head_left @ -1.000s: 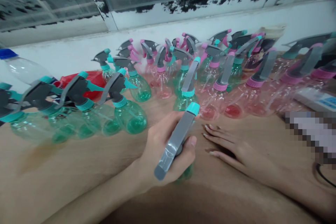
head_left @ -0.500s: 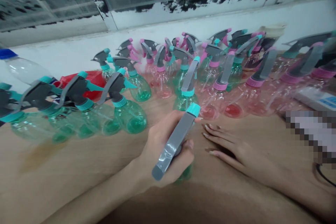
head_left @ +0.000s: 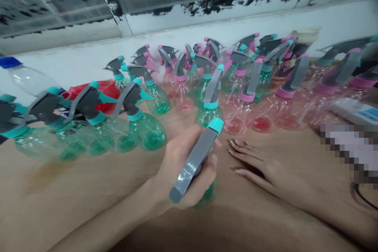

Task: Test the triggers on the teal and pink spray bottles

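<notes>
My left hand [head_left: 181, 165] is wrapped round the neck of a green spray bottle [head_left: 197, 157] with a grey trigger head and teal nozzle, which stands on the wooden table [head_left: 73, 189] in front of me. Only a bit of its green body shows below my fingers. My right hand [head_left: 260, 165] lies flat on the table just to the right of it, fingers stretched out and holding nothing.
Several green and pink spray bottles [head_left: 180, 82] stand in rows behind, up to the white wall. Three green ones [head_left: 144, 126] are at the left. A clear bottle with a blue cap [head_left: 23, 76] and a red bag [head_left: 103, 94] lie far left.
The bottle in my left hand has shifted slightly left and tilted a little. My right hand has stayed flat on the table.
</notes>
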`<action>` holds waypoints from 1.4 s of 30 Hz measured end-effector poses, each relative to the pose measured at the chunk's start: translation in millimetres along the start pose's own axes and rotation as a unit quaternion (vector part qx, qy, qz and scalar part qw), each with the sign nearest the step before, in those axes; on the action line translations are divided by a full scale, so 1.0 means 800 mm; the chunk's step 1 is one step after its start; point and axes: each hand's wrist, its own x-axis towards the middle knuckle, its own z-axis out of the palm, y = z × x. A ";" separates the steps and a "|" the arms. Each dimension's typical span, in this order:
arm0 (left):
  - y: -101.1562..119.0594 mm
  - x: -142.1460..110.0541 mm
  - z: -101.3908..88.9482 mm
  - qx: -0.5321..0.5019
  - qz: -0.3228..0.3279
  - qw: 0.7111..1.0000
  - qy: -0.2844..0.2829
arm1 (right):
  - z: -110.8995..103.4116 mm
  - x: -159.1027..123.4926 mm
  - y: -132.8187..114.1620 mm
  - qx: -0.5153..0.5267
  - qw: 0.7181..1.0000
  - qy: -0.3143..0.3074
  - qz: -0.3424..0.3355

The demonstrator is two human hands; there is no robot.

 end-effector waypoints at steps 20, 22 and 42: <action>0.002 -0.004 0.005 -0.009 -0.036 0.999 0.017 | -0.005 0.002 -0.001 -0.024 1.000 -0.017 -0.006; 0.001 -0.004 0.005 -0.006 -0.038 0.999 0.017 | -0.004 0.002 0.000 -0.027 0.999 -0.018 -0.006; 0.005 -0.001 -0.004 0.005 -0.023 1.000 -0.021 | -0.001 0.000 0.000 0.003 1.000 0.003 -0.008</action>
